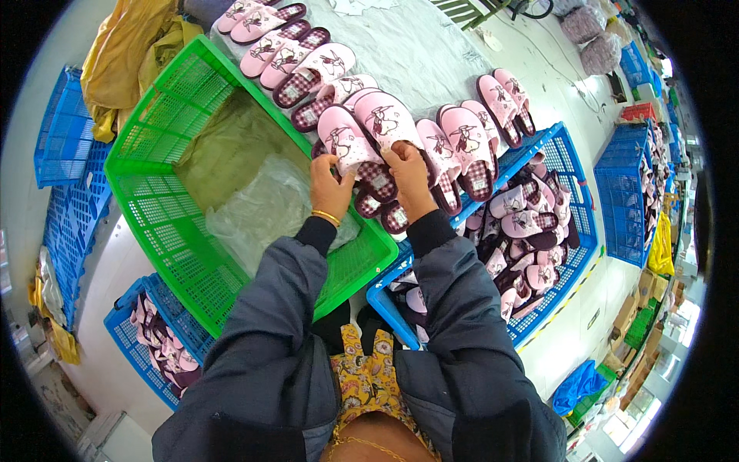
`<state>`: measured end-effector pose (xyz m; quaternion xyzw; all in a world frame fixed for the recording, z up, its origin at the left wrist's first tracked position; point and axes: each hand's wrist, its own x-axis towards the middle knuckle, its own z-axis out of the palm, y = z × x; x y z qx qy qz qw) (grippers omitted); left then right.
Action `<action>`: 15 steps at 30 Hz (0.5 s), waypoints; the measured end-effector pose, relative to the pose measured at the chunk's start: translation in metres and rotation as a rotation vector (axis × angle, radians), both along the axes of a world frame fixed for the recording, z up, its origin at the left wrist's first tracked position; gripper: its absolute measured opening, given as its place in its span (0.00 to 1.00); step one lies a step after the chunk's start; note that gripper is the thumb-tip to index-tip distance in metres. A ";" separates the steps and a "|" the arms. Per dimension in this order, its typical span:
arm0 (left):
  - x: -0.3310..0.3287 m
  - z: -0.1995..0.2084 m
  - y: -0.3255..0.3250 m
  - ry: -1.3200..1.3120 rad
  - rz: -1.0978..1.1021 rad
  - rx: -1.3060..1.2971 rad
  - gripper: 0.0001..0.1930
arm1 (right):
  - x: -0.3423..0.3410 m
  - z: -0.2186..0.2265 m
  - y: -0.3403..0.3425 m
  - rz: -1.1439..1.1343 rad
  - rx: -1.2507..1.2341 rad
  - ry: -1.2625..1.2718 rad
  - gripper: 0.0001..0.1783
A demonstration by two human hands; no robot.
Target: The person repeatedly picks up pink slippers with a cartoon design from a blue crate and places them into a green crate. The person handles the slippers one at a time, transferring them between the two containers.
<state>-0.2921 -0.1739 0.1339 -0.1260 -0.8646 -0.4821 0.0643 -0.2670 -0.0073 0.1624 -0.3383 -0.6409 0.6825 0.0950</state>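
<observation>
My left hand [331, 189] is closed on the side of a pink slipper [337, 135] with a dark printed figure and a checked insole. Beside it, the fingers of my right hand [409, 179] pinch the opening edge of a matching pink slipper [387, 117]. The two slippers sit side by side, toes pointing away from me, over other slippers at the table's near edge. More pairs stand just right of my right hand, such as a pink slipper [466, 138]. To the left, further pink slippers [286, 61] line the table edge.
A green basket [146, 231] holding cloth and clear plastic stands left of my hands. On the right, a blue basket [581, 196] is heaped with loose slippers. Another blue basket [115, 327] with slippers is at the lower left. A covered table [416, 58] extends ahead.
</observation>
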 end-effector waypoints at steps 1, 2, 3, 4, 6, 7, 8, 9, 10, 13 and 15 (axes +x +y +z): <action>-0.004 0.008 -0.002 0.063 -0.048 -0.057 0.20 | 0.007 -0.002 -0.001 0.024 0.027 0.027 0.18; -0.008 0.016 -0.002 0.129 -0.094 -0.113 0.20 | 0.014 -0.002 -0.003 0.003 0.067 0.024 0.18; -0.013 0.022 0.000 0.169 -0.150 -0.141 0.22 | 0.022 -0.002 -0.005 -0.020 0.107 0.019 0.18; -0.019 0.026 0.000 0.247 -0.250 -0.180 0.22 | 0.031 -0.001 -0.009 -0.043 0.149 0.013 0.18; -0.039 0.034 -0.002 0.413 -0.444 -0.278 0.23 | 0.043 0.008 -0.022 -0.108 0.201 0.038 0.16; -0.048 0.039 0.000 0.562 -0.540 -0.293 0.25 | 0.051 0.009 -0.024 -0.130 0.238 0.041 0.16; -0.053 0.043 0.006 0.608 -0.614 -0.374 0.26 | 0.062 0.008 -0.024 -0.156 0.276 0.038 0.15; -0.058 0.048 0.012 0.654 -0.688 -0.457 0.26 | 0.076 -0.004 -0.021 -0.187 0.328 0.093 0.13; -0.063 0.050 0.016 0.700 -0.762 -0.544 0.27 | 0.089 -0.004 -0.024 -0.219 0.314 0.108 0.11; -0.076 0.058 0.037 0.737 -0.861 -0.670 0.30 | 0.139 -0.003 -0.023 -0.215 0.417 0.006 0.10; -0.079 0.053 0.057 0.691 -0.894 -0.669 0.30 | 0.178 -0.035 -0.021 -0.315 0.438 -0.035 0.09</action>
